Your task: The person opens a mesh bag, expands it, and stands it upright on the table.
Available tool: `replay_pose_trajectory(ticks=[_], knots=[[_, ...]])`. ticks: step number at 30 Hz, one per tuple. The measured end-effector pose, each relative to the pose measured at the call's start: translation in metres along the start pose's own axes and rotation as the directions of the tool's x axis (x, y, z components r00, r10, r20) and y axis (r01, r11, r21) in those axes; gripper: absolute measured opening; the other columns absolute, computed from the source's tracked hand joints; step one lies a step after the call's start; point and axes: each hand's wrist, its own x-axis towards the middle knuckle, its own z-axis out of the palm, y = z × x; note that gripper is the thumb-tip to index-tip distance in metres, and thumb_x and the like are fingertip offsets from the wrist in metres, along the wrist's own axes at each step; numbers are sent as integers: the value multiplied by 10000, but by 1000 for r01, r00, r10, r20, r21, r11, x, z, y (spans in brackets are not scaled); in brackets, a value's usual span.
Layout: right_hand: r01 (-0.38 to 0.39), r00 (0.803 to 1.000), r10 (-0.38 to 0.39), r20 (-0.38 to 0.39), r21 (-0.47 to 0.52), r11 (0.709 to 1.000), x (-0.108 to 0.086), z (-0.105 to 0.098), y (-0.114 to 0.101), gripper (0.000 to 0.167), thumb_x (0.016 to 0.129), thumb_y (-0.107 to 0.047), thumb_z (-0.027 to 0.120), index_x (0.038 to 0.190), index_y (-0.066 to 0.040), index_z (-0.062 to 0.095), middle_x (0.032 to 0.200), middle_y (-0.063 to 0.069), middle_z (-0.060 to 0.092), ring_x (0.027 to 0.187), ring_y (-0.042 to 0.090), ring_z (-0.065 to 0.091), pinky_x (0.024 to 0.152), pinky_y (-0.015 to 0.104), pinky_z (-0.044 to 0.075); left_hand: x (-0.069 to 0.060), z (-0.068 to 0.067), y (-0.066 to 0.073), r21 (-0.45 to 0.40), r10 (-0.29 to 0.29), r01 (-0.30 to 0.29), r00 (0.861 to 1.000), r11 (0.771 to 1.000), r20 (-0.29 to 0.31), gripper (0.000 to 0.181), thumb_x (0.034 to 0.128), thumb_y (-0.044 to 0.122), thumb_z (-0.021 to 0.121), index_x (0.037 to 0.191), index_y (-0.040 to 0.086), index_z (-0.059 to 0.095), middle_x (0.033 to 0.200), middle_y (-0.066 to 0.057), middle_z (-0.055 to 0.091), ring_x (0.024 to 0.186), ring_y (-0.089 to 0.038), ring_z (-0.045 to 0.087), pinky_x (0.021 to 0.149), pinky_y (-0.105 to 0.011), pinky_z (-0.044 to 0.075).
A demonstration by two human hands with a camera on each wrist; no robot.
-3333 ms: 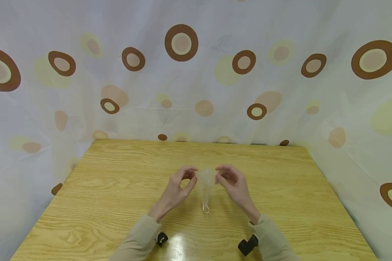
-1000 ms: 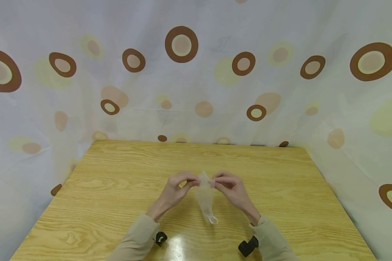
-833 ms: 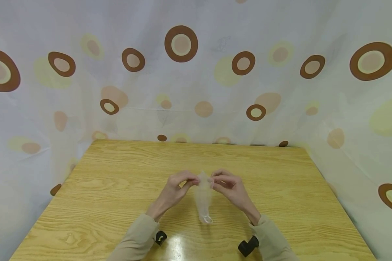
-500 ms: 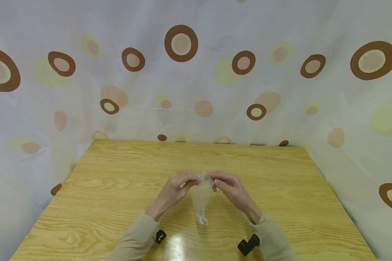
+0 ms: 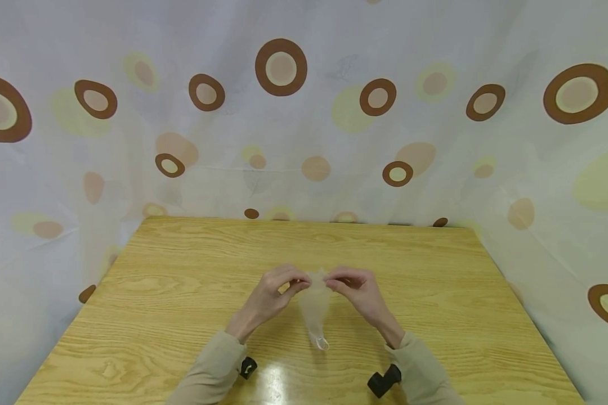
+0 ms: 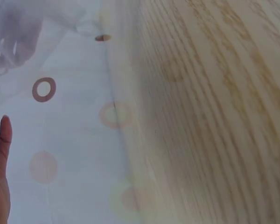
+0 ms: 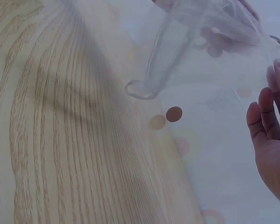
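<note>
Lengthwise, the sheer bag point(image 5: 314, 308) hangs, loop point(image 5: 326, 344) down.

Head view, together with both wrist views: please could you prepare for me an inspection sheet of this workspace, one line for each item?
Surface: wood-grain table, with a glare patch at the near side.
Job's things: one sheer, bag-like item hanging between the hands, a small loop at its lower end.
Clutter: nothing seen.
Hands: left hand and right hand each pinch the item near its upper end.
Cables: nothing seen.
Surroundings: pale sheeting printed with brown rings; small black devices at the beige cuffs.
</note>
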Motion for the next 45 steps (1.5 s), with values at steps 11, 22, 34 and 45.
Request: replay_pose_trajectory(ticks=[11, 22, 34, 45], knots=[[50, 998, -51, 36, 21, 999, -2, -5, 3, 134, 936, 112, 602, 992, 81, 720, 978, -85, 716, 853, 121, 655, 765, 225, 572, -1, -3, 1, 10, 66, -67, 995, 998, 72, 286, 758, -75, 815, 1026, 1, 751, 924, -73, 696, 804, -156, 646, 718, -200, 556], [-24, 995, 31, 96, -74, 997, -6, -11, -3, 154, 984, 75, 549, 1033, 102, 693, 1036, -67, 699, 943, 84, 654, 829, 238, 559, -4, -6, 2, 190, 72, -86, 994, 978, 76, 227, 814, -66, 769, 1002, 62, 769, 959, -57, 625, 814, -125, 588, 694, -200, 527], [-68, 997, 63, -33, -205, 976, -1, 1, -3, 117, 953, 21, 642, 1053, 51, 693, 927, 34, 719, 840, 39, 660, 777, 253, 571, -2, -5, 4, 362, 91, -123, 990, 924, 104, 141, 851, 51, 772, 983, 99, 761, 959, -31, 626, 811, -110, 562, 690, -180, 488], [34, 999, -35, -4, -195, 980, 1, -1, -4, 124, 983, 52, 566, 945, 91, 677, 908, 138, 695, 865, 46, 651, 817, 242, 561, -4, -4, 1, 400, 84, -134, 987, 907, 140, 123, 878, 225, 775, 962, 142, 742, 966, 6, 648, 832, -100, 563, 696, -170, 486]])
